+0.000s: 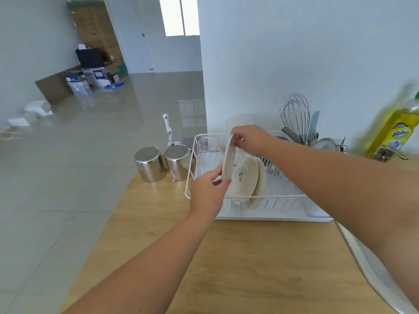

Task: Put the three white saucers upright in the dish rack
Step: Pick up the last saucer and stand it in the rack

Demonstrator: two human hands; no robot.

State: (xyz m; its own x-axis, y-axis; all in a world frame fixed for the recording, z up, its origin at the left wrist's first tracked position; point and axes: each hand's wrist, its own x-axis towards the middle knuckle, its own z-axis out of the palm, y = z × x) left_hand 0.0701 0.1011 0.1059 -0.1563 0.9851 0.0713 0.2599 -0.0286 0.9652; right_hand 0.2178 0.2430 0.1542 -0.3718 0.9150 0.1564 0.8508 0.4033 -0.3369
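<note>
A white wire dish rack (pixel 275 196) stands on the wooden counter against the wall. Two white saucers (pixel 246 177) stand upright side by side in its front slots, undersides toward me. A third white saucer (pixel 228 159) is held on edge above the rack's left part, just left of the standing pair. My left hand (pixel 207 191) pinches its lower rim. My right hand (pixel 251 139) grips its top rim from above.
Two upturned steel cups (pixel 150 164) stand left of the rack. A clear measuring jug (pixel 208 150) sits in the rack's back left. A whisk and utensils (pixel 295 118) stand behind it, a yellow dish-soap bottle (pixel 395 130) at far right. The counter edge drops to the tiled floor on the left.
</note>
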